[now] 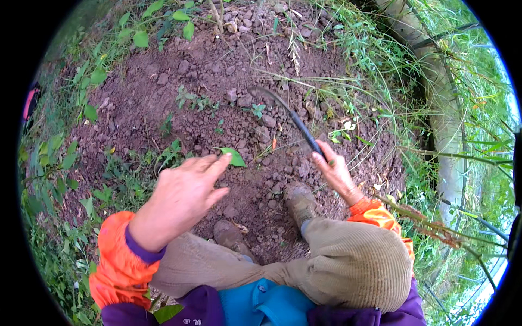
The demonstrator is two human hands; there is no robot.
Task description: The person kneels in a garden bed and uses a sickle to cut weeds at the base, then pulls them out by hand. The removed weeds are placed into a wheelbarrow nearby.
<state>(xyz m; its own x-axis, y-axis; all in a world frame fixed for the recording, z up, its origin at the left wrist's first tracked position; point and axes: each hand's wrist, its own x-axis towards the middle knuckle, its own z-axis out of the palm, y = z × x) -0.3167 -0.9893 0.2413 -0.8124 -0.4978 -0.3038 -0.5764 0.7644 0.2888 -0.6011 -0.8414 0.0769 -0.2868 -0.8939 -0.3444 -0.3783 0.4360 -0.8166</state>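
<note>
My right hand [332, 169] grips the dark handle of a sickle [301, 124]. Its thin curved blade reaches up and to the left, low over the loose brown soil [244, 118]. On the left, my left hand [185, 191] hovers slightly blurred above the ground, its thumb apart from the fingers. A single green leaf [235, 158] shows right by the index fingertip; whether it touches the finger cannot be told. Small weeds [257, 110] grow among the clods beside the blade.
My muddy shoes [299, 199] stand on the soil in front of my knees. Grass and weeds [122, 179] grow on the left. Along the right runs a pale concrete edge [446, 122] with long grass, and a branch wrapped in fibre [436, 226] juts in close to my right sleeve.
</note>
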